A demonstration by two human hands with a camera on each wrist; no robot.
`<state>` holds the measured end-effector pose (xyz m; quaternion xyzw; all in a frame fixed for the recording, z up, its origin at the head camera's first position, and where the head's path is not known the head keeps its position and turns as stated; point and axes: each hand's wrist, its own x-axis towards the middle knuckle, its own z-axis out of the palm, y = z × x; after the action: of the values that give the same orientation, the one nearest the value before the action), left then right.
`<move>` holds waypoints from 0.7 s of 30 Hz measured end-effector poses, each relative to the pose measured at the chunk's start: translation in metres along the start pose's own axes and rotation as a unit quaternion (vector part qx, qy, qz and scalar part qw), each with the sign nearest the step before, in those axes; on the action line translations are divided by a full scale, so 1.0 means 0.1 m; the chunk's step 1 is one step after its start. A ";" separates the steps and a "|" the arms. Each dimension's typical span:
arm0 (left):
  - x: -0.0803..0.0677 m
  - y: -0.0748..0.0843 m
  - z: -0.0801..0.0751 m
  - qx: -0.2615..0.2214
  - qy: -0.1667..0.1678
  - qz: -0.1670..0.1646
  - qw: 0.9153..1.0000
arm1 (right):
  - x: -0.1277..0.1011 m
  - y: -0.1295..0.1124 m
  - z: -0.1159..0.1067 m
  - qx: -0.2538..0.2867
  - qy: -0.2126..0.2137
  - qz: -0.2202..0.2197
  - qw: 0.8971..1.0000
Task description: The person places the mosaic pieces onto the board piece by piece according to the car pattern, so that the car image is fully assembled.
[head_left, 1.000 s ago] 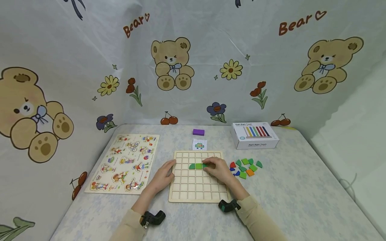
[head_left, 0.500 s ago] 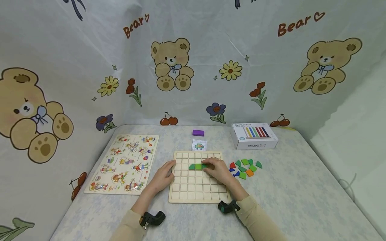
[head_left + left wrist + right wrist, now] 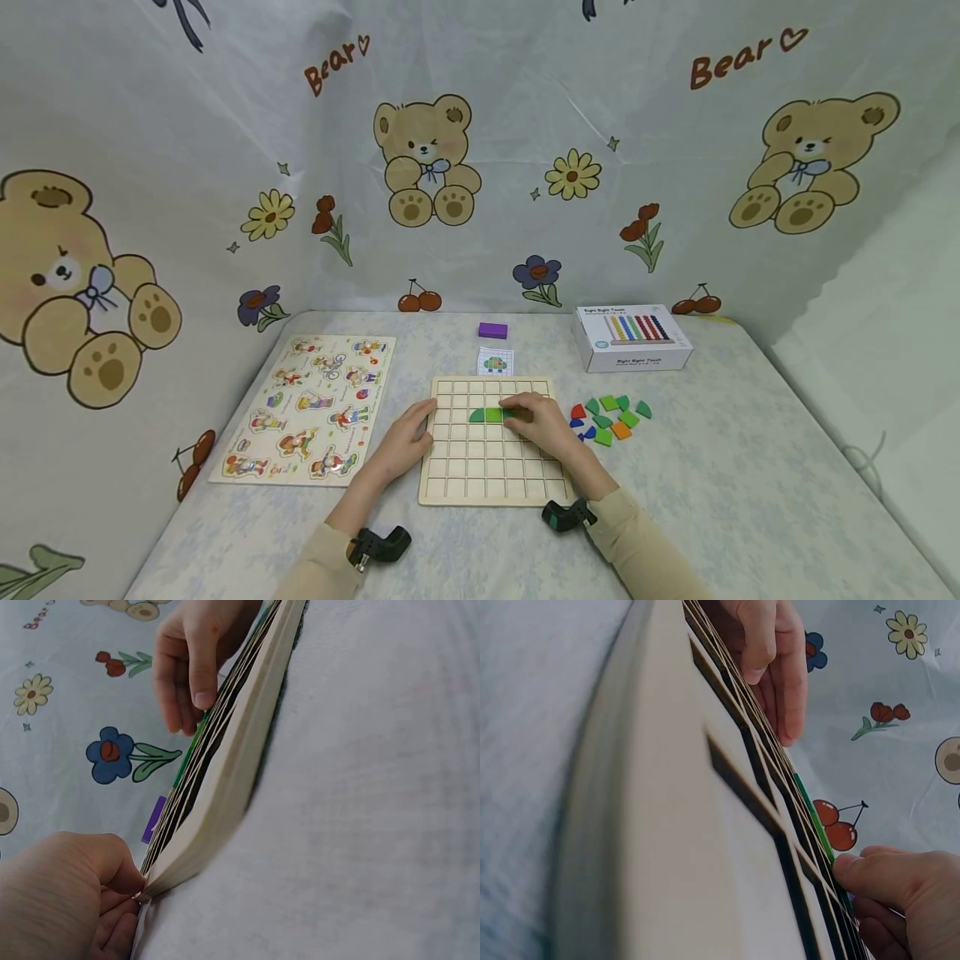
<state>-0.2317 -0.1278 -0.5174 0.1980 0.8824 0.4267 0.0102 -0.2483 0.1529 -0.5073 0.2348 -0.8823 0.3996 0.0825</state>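
So the wooden grid board (image 3: 487, 446) sits near the front edge of the table (image 3: 720, 500), roughly in the middle. The right hand (image 3: 542, 423) lies on the board with its fingers curled down over a green tile (image 3: 512, 412) in the second row from the far edge, right next to two more green tiles (image 3: 485, 414) already sitting in cells. Whether it's actually pinching that tile or just pressing on it, I can't tell. The left hand (image 3: 408, 437) grips the board's left edge, thumb on top.

Off the board's right edge there's a loose pile of colored tiles (image 3: 611, 418). A pattern card (image 3: 496, 361) and a purple block (image 3: 493, 330) lie toward the far edge, a white abacus box (image 3: 633, 337) sits at the far right, and a character peg puzzle (image 3: 307, 406) lies along the left side.
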 end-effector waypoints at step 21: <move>0.00 0.00 0.00 0.001 0.000 -0.001 1.000 | 0.00 -0.02 0.00 -0.011 -0.001 0.009 1.000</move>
<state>-0.2321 -0.1280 -0.5175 0.1974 0.8830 0.4257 0.0105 -0.2474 0.1513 -0.5057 0.2263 -0.8886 0.3906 0.0810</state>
